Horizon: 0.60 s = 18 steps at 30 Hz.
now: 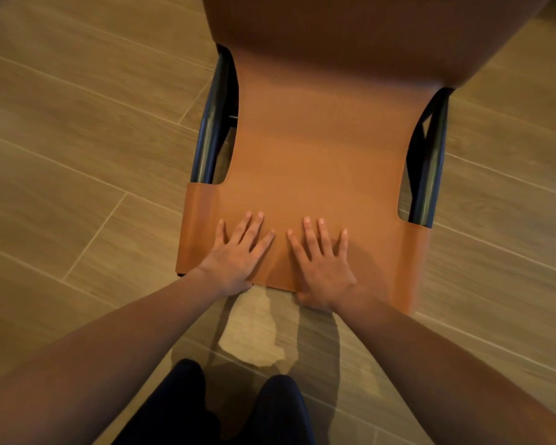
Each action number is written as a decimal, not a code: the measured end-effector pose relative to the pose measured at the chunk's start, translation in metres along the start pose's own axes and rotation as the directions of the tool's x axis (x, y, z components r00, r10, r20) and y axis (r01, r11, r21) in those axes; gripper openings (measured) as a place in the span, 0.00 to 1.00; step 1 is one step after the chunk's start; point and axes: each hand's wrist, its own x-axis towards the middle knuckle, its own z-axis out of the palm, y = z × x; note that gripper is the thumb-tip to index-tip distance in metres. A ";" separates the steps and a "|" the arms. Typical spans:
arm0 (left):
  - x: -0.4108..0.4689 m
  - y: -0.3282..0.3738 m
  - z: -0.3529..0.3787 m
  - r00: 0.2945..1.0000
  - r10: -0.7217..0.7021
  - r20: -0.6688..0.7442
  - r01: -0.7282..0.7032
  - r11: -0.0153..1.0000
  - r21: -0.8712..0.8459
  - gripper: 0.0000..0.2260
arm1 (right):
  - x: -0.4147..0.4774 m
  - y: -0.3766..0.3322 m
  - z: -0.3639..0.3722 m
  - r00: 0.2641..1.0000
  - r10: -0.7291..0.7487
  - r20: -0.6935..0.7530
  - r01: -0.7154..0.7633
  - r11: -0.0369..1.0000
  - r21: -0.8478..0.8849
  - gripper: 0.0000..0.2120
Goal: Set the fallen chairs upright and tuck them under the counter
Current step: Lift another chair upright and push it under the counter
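Note:
A chair (318,149) with tan leather stretched over black metal tubes fills the middle of the view, seen from above. Its broad leather panel runs away from me, with a darker curved part at the top of the frame. My left hand (238,252) lies flat on the near end of the leather, fingers straight and spread. My right hand (323,261) lies flat beside it, fingers spread, thumb at the panel's near edge. Neither hand curls round anything. The chair's legs are hidden below the leather.
Wood-look floor tiles (77,139) surround the chair on both sides. A pale patch (254,335) shows on the floor just below the chair's near edge. My dark-trousered legs (225,409) stand at the bottom of the frame. No counter is in view.

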 end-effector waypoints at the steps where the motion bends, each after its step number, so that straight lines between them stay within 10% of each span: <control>1: -0.001 0.003 0.002 1.000 0.000 0.000 0.000 1.000 0.019 0.49 | -0.001 -0.003 0.003 1.000 0.013 0.003 -0.013 1.000 0.002 0.58; 7: -0.001 0.017 0.009 0.998 -0.059 -0.031 0.062 0.990 0.130 0.36 | -0.003 -0.021 0.010 0.997 0.071 0.021 -0.071 0.997 -0.017 0.49; 18: -0.008 0.017 -0.003 0.997 -0.009 0.080 0.001 0.995 0.105 0.43 | -0.016 -0.033 -0.017 0.977 0.048 0.206 -0.066 0.995 0.080 0.32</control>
